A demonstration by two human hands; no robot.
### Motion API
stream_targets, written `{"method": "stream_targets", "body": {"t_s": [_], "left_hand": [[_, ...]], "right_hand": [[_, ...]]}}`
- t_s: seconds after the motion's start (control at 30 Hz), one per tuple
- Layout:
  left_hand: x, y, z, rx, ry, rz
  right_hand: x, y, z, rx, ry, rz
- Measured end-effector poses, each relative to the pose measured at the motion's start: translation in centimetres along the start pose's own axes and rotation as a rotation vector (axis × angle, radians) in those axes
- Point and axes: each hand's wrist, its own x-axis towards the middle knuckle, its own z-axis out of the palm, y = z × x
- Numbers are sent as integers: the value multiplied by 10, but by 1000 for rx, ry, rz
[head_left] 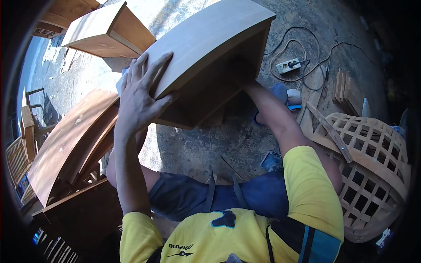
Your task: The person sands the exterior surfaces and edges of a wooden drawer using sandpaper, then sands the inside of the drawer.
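Observation:
A large wooden box-like piece point(206, 41) with a pale, curved top face is tilted in front of me, its dark hollow side turned my way. My left hand point(142, 94) rests on its left end, fingers spread over the pale face and thumb along the lower edge. My right forearm reaches into the shadowed hollow, where the right hand is hidden.
A similar wooden piece point(112, 33) stands at the upper left, with curved brown panels point(72, 140) below it. A white power strip point(288, 66) and cables lie on the floor. At right are a wooden lattice point(368, 149) and stacked wood pieces point(347, 93).

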Motion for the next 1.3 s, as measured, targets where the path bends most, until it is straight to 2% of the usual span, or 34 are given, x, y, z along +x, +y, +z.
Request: {"method": "stream_targets", "body": {"t_s": [0.13, 0.27, 0.37, 0.4, 0.53, 0.6, 0.73, 0.87, 0.93, 1.07, 1.2, 1.3], "left_hand": [[-2, 2, 3, -2, 22, 2], [1, -3, 4, 32, 38, 25], [-2, -3, 7, 46, 59, 44], [-2, -3, 8, 39, 54, 34], [-3, -7, 11, 58, 82, 66], [0, -8, 8, 46, 69, 63], [2, -14, 14, 12, 91, 52], [1, -8, 9, 11, 70, 61], [-1, -10, 13, 59, 103, 88], [0, -13, 15, 37, 110, 82], [0, -18, 20, 33, 106, 76], [3, -21, 19, 32, 113, 85]], "right_hand": [[-19, -59, 30, 27, 93, -46], [-53, -122, 52, 102, 109, -231], [-57, -97, 37, 156, 58, -375], [-50, -79, 28, 139, 52, -363], [-21, -2, 3, 22, 29, -189], [-18, 1, 3, -13, 42, -102], [-35, -63, 34, 16, 103, -84], [-63, -153, 64, 111, 125, -239], [-72, -165, 63, 159, 96, -340], [-63, -109, 34, 167, 43, -425], [-30, -20, 4, 29, 14, -255], [-25, -2, 2, -35, 35, -135]]}}
